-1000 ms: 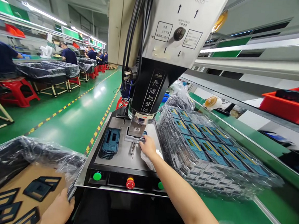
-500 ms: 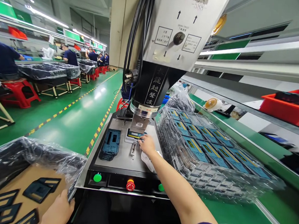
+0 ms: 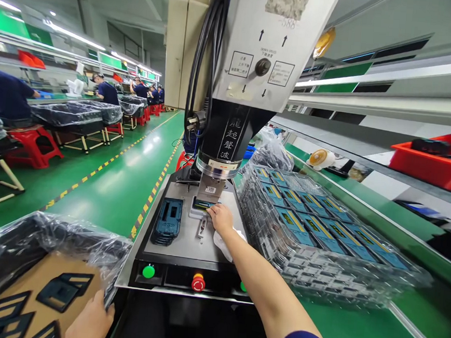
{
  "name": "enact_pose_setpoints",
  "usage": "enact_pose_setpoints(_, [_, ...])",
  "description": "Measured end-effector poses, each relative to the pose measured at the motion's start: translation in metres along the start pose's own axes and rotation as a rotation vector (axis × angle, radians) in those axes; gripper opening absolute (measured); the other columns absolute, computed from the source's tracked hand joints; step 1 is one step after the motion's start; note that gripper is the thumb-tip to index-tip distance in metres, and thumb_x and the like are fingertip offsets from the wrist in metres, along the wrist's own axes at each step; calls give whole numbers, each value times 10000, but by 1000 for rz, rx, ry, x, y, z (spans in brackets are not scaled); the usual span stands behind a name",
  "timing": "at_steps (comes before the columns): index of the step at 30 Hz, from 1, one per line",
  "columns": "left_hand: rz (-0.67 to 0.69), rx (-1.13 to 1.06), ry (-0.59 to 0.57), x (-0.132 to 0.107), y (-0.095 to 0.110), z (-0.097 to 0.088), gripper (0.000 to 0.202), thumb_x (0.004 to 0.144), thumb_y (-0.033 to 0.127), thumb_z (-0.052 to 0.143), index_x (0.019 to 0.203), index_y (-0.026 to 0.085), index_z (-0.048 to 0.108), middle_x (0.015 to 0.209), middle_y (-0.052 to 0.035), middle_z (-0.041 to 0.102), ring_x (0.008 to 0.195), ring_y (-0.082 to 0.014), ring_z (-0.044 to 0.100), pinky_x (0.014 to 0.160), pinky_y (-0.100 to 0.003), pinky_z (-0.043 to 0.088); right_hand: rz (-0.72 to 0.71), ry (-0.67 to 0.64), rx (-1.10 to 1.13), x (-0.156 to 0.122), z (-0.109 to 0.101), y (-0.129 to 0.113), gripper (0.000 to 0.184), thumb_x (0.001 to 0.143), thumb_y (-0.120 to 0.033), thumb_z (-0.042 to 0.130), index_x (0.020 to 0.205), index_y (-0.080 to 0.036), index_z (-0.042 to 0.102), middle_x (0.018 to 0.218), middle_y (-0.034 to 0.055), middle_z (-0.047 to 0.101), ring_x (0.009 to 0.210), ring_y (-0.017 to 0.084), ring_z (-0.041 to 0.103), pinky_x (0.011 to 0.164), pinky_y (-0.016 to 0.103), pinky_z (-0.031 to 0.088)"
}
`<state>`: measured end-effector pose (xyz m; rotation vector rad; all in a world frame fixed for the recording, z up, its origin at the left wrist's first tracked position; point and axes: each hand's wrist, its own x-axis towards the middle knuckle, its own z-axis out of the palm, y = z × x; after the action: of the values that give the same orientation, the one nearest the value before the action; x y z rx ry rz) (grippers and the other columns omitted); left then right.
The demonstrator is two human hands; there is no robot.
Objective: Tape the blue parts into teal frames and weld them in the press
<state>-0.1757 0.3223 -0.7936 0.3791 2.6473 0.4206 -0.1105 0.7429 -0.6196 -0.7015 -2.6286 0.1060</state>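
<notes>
Bin (image 3: 7,238) left of press (image 3: 242,87), trays (image 3: 306,277) stacked right, frames (image 3: 51,291) in bin

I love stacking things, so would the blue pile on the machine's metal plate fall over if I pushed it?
The blue pile probably wouldn't tip: it looks low and wide. Its pieces might slide apart, though, since their lower edges look staggered.

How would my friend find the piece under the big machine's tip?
Find the tall press in the middle. Look under its metal tip, where the right hand is. The dark piece there shows a yellow strip; the stacked blue pieces to its left show none.
</notes>
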Motion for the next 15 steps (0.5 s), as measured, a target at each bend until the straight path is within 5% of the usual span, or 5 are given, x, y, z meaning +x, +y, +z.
enact_pose_setpoints(6, [-10,-8,14,0,-1,1,248,880,379,302,1010,225,446,1061,-131,632,965,-315,641,796,-447,460,-135,17,20,-15,-21,-14,273,926,-343,510,832,-185,712,924,54,681,934,193,574,853,291,408])
enact_pose_setpoints(11, [3,-58,-14,4,-5,1,332,862,375,320,1110,198,452,1077,-138,621,1015,-320,622,883,-460,453,-237,24,98,-67,-50,-32,293,949,-349,458,888,-183,692,982,68,680,945,196,595,877,302,423])
enact_pose_setpoints(15, [100,-136,271,-9,-2,-3,526,834,439,327,1213,90,437,1219,-209,536,1198,-344,495,1037,-453,374,-267,11,433,-131,-80,-49,254,945,-343,461,923,-204,672,972,73,677,934,179,607,849,290,463])
